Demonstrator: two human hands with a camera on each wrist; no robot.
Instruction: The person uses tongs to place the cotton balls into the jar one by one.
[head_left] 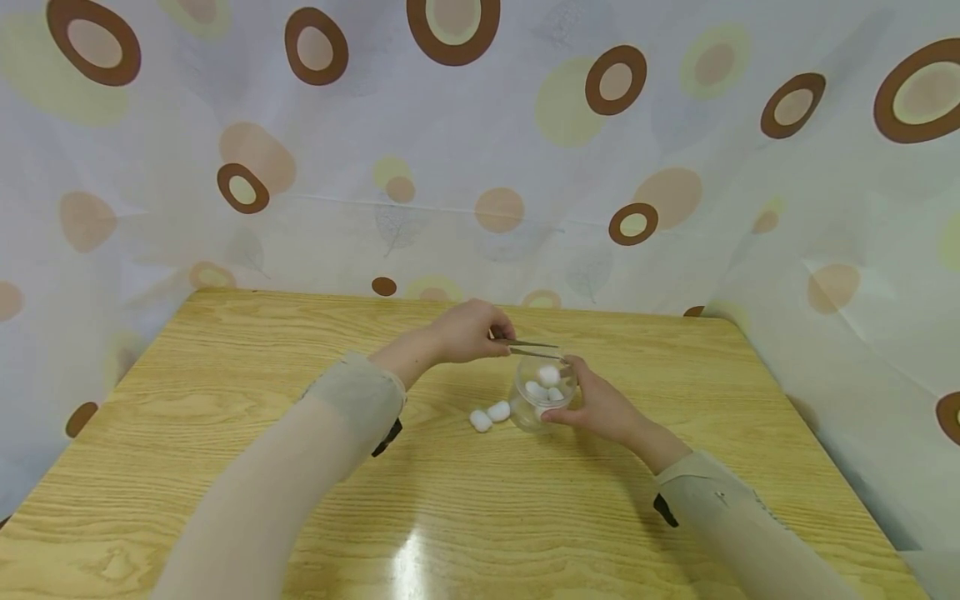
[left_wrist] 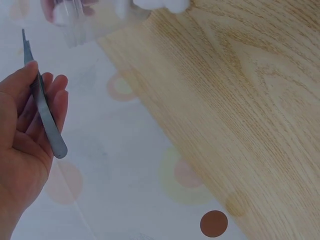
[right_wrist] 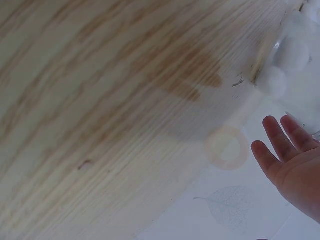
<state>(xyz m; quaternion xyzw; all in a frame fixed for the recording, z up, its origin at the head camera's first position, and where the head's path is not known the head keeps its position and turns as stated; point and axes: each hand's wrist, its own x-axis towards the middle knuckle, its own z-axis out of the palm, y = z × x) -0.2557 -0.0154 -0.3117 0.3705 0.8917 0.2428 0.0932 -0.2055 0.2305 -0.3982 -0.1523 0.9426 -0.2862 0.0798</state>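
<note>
My left hand point(head_left: 471, 332) pinches metal tweezers point(left_wrist: 48, 120) between thumb and fingers. Their two tips stand apart above the mouth of a clear jar point(head_left: 523, 413), with nothing seen between them. Around the jar's right side my right hand point(head_left: 602, 407) holds it, thumb at the front and fingers behind. White cotton balls point(head_left: 536, 389) lie inside the jar. One blurred cotton ball point(head_left: 549, 377) shows higher up, near the rim; whether it rests on the others I cannot tell. Two more, a cotton ball point(head_left: 481, 421) and its neighbour point(head_left: 498, 411), lie on the table just left of the jar.
The wood-grain table point(head_left: 225, 400) runs back to a patterned sheet point(head_left: 450, 242) hanging behind it and along the sides. Light reflects off the tabletop near its front edge.
</note>
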